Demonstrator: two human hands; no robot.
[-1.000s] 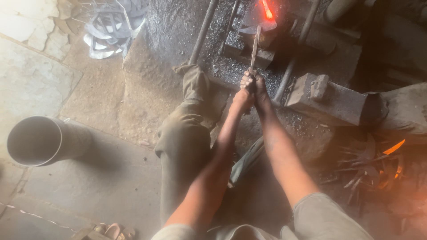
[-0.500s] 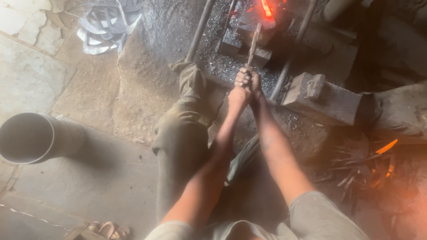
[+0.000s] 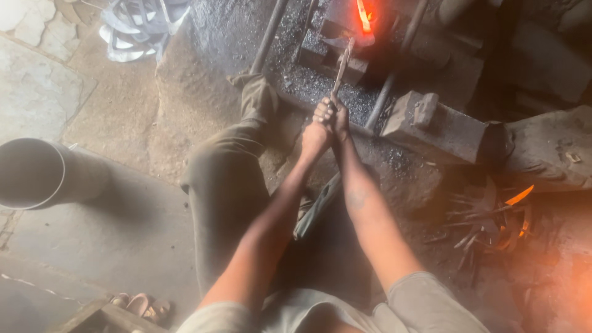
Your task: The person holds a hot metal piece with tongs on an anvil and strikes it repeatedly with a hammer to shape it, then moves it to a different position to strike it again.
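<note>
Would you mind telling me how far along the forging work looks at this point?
Done: the metal piece already glows orange on the block. In hand: the left hand and right hand are clasped together around the tongs, whose far end reaches the glowing piece. Left: the anvil beside the hands has no hot metal on it, so shaping seems outstanding.

No packages, labels, signs or screens are in view.
</note>
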